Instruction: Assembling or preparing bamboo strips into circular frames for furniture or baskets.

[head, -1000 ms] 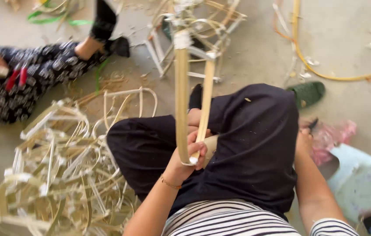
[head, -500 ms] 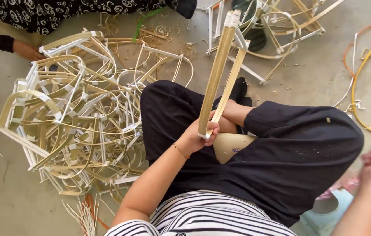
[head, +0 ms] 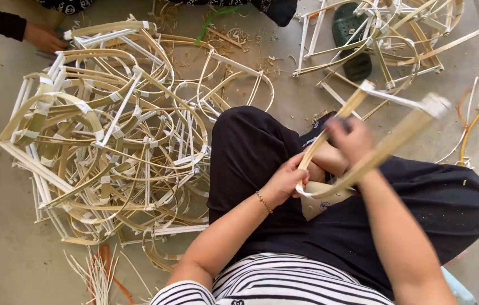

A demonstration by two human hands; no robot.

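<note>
Left hand: the left hand (head: 286, 182) is closed around the bent lower end of the bamboo frame (head: 364, 144), pinching the two strips together just above the lap.
Right hand: the right hand (head: 349, 137) grips the frame higher up, fingers curled around the strips; it is blurred, so how tight the grip is I cannot tell.
Frame position: it is held over the black trousers (head: 262, 147), and its long strips point up and to the right, ending in a white taped tip (head: 436, 104).
Doing the step well: I think the left hand should hold the bend steady while the right hand guides the strips, so that they do not spring apart. The strips look thin and elastic, so a slow, even pressure seems safer than a sharp pull.
Around: a big pile of finished frames (head: 109, 141) lies on the floor (head: 2, 260) to the left, and more frames (head: 397, 39) lie beyond the knees, beside a dark sandal (head: 352, 39).
Another person: a hand (head: 42, 38) rests at the far edge of the pile.
In the way: the long tip swings near the far frames; loose strips (head: 95, 274) lie near the left elbow.
</note>
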